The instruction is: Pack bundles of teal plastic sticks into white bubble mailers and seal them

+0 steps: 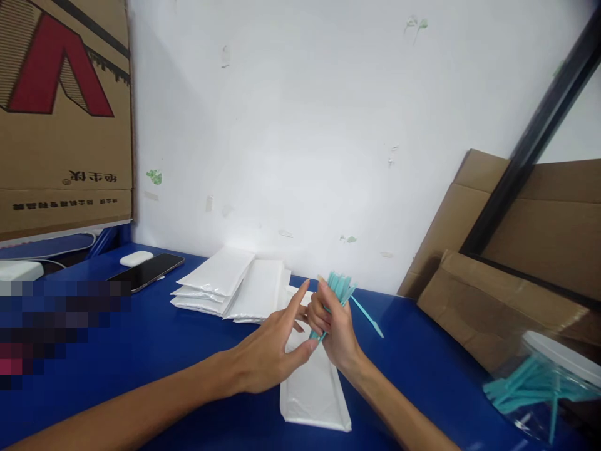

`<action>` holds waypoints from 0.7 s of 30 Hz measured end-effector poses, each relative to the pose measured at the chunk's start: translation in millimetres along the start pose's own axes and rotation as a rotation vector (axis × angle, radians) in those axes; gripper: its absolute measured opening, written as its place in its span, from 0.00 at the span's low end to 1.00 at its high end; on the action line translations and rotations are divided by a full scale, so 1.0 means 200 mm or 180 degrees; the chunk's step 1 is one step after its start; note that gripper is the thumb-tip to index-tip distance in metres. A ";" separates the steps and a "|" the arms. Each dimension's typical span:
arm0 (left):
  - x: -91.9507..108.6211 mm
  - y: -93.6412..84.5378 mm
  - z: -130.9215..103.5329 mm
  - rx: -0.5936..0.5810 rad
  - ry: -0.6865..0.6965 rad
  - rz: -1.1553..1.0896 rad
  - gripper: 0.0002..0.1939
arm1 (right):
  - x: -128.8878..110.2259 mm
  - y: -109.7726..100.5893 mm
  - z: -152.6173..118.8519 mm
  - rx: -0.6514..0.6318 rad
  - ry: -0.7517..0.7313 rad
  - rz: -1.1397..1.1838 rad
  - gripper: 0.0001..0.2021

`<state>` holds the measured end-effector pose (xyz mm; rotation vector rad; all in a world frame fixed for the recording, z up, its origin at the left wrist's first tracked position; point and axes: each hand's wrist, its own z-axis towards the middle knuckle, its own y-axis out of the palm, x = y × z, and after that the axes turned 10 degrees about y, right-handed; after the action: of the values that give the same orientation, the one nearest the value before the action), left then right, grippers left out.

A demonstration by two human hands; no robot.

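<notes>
My right hand (332, 322) is closed around a bundle of thin teal plastic sticks (342, 285), whose tops stick out above the fist and whose lower ends show below it. Close by on the left, my left hand (277, 341) has its thumb and fingers spread, the thumb near the bundle's lower ends. Whether the thumb touches them I cannot tell. Beneath both hands a white padded mailer (315, 394) lies flat on the blue table (220, 413). One loose teal stick (369, 316) rests just right of my right hand.
White mailers (218, 272) are stacked by the wall. At the left are a phone (149, 270) and a white case (136, 257). A clear jar (539, 401) of teal sticks lies at the right, near cardboard (507, 313). A large carton (66, 150) stands upper left.
</notes>
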<state>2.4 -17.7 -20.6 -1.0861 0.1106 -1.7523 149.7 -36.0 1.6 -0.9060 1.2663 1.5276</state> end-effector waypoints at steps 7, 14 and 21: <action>0.03 0.01 0.04 -0.0044 -0.0566 -0.0713 0.31 | -0.03 0.00 0.00 0.0572 -0.0427 -0.0659 0.20; 0.01 -0.02 0.05 0.0082 -0.0750 0.0353 0.18 | -0.02 0.00 0.02 0.0588 -0.0361 -0.1254 0.16; 0.03 0.01 0.04 0.0329 -0.0643 -0.0029 0.21 | 0.01 -0.02 0.04 0.0100 -0.0203 -0.1432 0.18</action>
<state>8.6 -19.8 -14.1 -1.1817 -0.1088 -1.6281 152.8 -27.6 -0.5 -1.0314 0.9569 1.1673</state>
